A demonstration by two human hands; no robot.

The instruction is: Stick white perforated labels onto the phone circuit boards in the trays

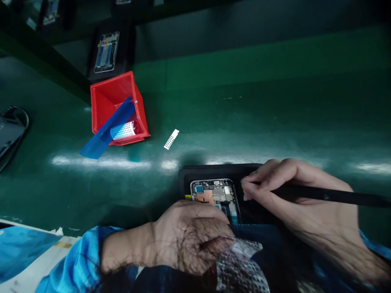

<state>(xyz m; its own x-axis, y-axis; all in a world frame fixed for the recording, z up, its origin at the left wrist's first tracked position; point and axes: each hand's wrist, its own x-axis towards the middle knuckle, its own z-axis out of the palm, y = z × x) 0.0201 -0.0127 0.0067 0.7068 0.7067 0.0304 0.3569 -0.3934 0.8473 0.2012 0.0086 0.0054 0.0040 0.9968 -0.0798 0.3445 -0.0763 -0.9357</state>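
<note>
An opened phone [215, 194] with its circuit board showing lies in a black holder [189, 175] on the green bench. My left hand [189, 236] rests closed over the phone's near part, fingers curled on it. My right hand [287, 195] pinches a long black tool [330, 196] like a pen, its tip hidden by the fingertips beside the phone's right edge. Blue sleeves cover both forearms.
A red bin [117, 101] with a blue strip [106, 128] and a perforated white sheet stands at the left. A small white perforated strip [171, 139] lies on the green mat. Another phone in a black holder [106, 52] sits further back.
</note>
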